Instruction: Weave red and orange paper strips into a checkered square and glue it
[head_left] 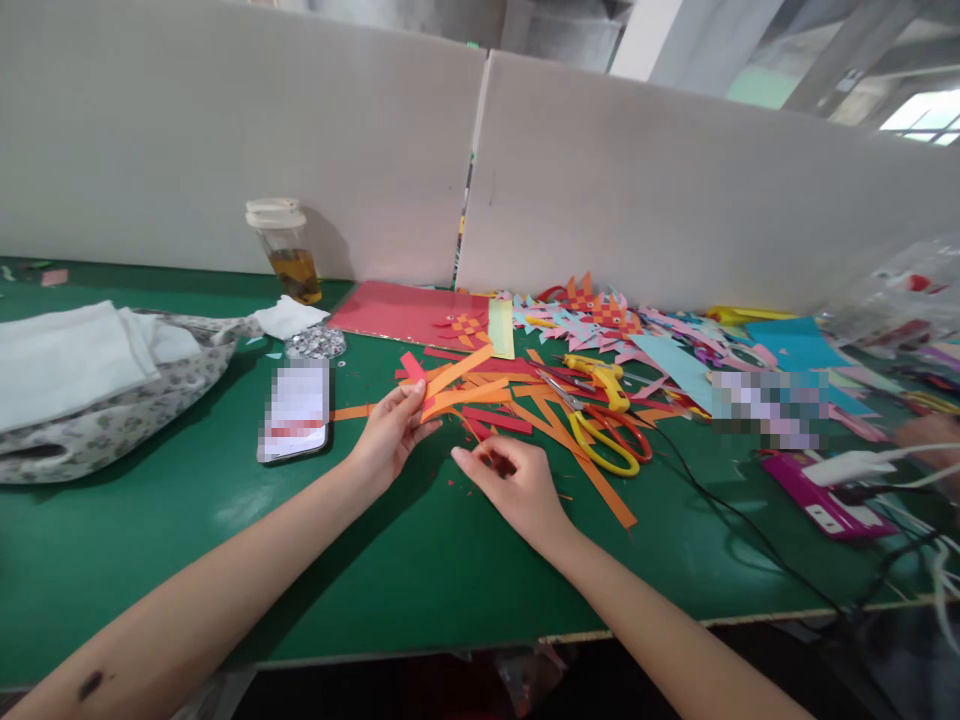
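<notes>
Several orange paper strips (461, 370) and a short red one (412, 367) are pinched between the thumb and fingers of my left hand (390, 430), fanning out to the right. Just right of it, my right hand (521, 485) hovers low over the table with curled fingers; what they hold, if anything, is hidden. Loose orange strips (600, 480) and red strips (499, 420) lie beyond both hands. Scissors with yellow and orange handles (604, 445) rest on this pile. Behind them lies a yellow glue gun (600, 372).
A phone (296, 410), a lidded cup of tea (291, 265) and a patterned cloth (172, 400) are on the left. Red card (405, 315) and woven paper fish (611, 315) lie near the partition (660, 200). A purple power strip (821, 505) with cables stands right, near another person's hand (930, 440).
</notes>
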